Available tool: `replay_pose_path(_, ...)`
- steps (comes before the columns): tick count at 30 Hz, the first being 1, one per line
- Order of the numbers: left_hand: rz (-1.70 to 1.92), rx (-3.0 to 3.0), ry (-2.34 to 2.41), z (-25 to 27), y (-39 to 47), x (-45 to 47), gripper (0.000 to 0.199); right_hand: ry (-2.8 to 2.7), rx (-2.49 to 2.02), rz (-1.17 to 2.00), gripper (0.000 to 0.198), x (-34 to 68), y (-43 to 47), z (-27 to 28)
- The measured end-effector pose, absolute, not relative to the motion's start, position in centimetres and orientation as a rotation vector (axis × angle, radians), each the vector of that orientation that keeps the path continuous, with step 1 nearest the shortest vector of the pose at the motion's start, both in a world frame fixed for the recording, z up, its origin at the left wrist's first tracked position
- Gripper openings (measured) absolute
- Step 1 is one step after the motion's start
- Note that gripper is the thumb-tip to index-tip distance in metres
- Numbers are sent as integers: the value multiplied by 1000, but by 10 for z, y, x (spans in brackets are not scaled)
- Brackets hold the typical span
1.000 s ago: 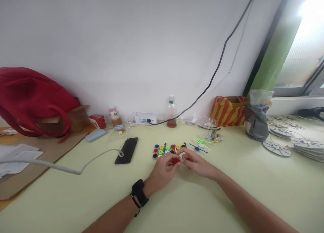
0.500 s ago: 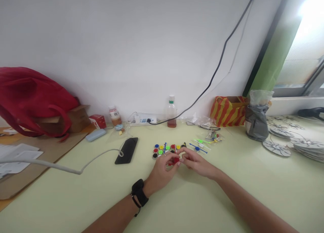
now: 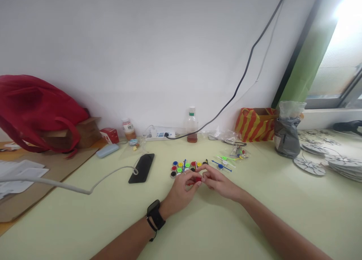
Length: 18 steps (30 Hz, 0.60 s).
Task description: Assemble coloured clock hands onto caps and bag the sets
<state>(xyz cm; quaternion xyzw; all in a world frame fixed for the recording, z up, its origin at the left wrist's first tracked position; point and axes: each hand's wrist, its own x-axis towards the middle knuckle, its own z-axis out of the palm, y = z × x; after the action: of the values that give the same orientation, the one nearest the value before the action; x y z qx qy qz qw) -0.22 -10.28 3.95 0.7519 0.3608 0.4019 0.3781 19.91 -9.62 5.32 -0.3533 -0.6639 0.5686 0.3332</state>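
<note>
My left hand [image 3: 184, 188], with a black watch on its wrist, pinches a small red plastic piece [image 3: 198, 179] between thumb and fingers. From the other side my right hand [image 3: 217, 181] meets it, its fingertips closed at the piece's edge. Most of the red piece is covered by fingers, so its full shape is hidden. Just beyond the hands stand rows of small round discs [image 3: 175, 163] in blue, red, yellow, green, black and white, some topped with arrow-shaped pointers. A blue pointer on a disc [image 3: 220, 166] and a green one [image 3: 224, 158] lie to the right.
A black phone [image 3: 141, 168] with a grey cable lies left. Along the wall stand a power strip [image 3: 169, 133], a bottle [image 3: 192, 126], clear plastic bags [image 3: 226, 135] and a striped bag [image 3: 254, 124]. Grey discs [image 3: 309, 165] are stacked at right; a red backpack [image 3: 36, 113] sits at left.
Both hands stay almost in place at the red piece, with only slight finger movement. Nothing on the table has visibly moved.
</note>
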Motion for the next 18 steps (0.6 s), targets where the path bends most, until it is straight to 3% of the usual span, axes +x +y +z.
replay_pose_path(11, 1053, 1797, 835, 43, -106, 0, 16, -1694, -909, 1416, 34, 199, -93, 53)
replay_pose_path(18, 1056, 1597, 820, 34, -96, -2, 23, -1656, -965, 1149, 40, 199, -89, 47)
